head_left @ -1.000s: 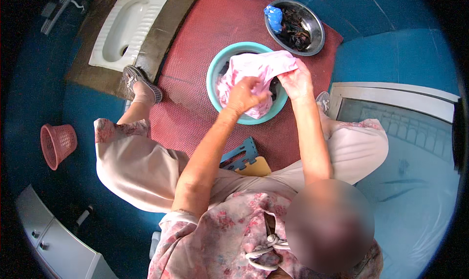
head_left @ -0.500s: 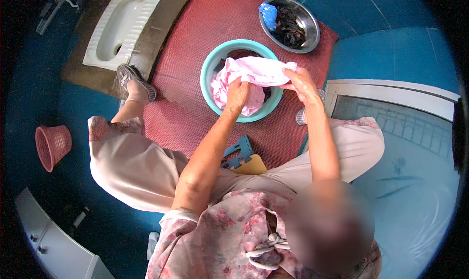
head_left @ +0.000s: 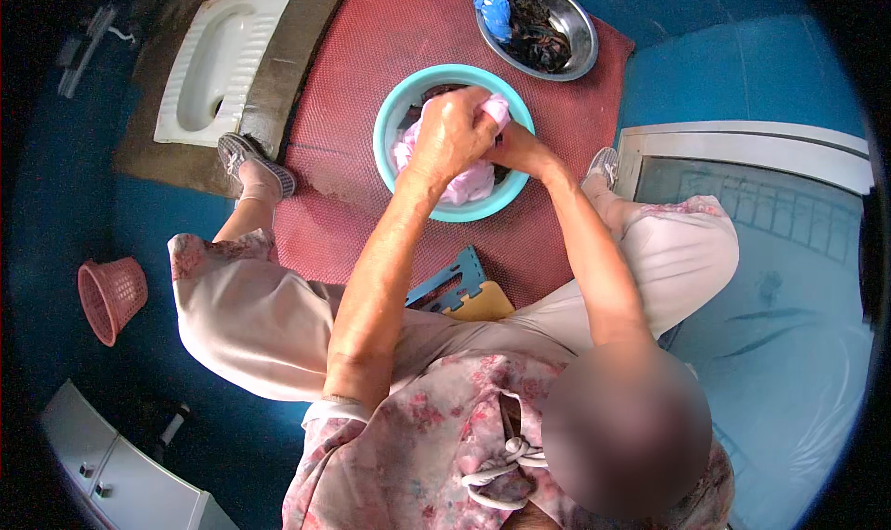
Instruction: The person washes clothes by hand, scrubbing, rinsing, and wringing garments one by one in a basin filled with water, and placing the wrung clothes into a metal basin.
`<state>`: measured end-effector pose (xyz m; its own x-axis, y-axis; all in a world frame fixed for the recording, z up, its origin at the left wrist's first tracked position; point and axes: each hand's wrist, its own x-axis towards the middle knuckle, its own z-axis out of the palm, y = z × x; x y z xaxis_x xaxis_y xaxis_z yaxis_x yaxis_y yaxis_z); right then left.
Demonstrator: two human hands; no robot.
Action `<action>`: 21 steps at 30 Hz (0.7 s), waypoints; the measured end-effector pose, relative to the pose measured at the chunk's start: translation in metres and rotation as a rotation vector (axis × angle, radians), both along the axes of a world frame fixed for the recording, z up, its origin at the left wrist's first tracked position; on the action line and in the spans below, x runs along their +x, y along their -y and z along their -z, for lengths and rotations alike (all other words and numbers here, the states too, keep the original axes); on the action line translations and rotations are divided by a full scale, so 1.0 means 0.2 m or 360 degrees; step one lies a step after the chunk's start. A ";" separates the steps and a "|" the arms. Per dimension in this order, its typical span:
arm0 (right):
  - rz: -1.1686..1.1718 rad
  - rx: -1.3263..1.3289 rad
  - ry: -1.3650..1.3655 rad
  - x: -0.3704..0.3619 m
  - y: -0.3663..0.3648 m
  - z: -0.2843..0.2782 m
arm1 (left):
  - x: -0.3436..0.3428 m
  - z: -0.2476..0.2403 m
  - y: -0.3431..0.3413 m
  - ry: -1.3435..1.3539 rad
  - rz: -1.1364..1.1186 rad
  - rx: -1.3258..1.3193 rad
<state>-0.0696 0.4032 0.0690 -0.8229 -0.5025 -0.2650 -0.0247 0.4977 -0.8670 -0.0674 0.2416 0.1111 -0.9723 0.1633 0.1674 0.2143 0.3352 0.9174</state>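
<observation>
A turquoise plastic basin [head_left: 388, 159] stands in front of me with a bunched, light pink cloth [head_left: 469, 185] in it. My left hand [head_left: 453, 133] is closed around the upper part of the cloth, and a fold sticks up beside its thumb. Close against it, my right hand [head_left: 524, 151] grips the same cloth from the right; most of its fingertips are hidden. Both hands are above the basin, and the cloth hangs down from them into it. Dark fabric shows inside the basin around the pink cloth.
A metal bowl [head_left: 587, 52] with dark cloth and a blue plastic bag [head_left: 493, 15] stands at the far right on the red mat [head_left: 334, 149]. Far left is a squat toilet [head_left: 223, 66]. A blue and yellow stool [head_left: 464, 293] is under me; a pink basket [head_left: 113, 298] lies left.
The cloth was stretched out between my hands to the right. Now my left hand has risen and both hands have come together, with the cloth gathered between them.
</observation>
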 end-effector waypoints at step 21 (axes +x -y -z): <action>0.0253 -0.1579 -0.0144 -0.20 0.08 -0.88 | -0.02 -0.10 0.22 0.0173 -0.0007 0.0222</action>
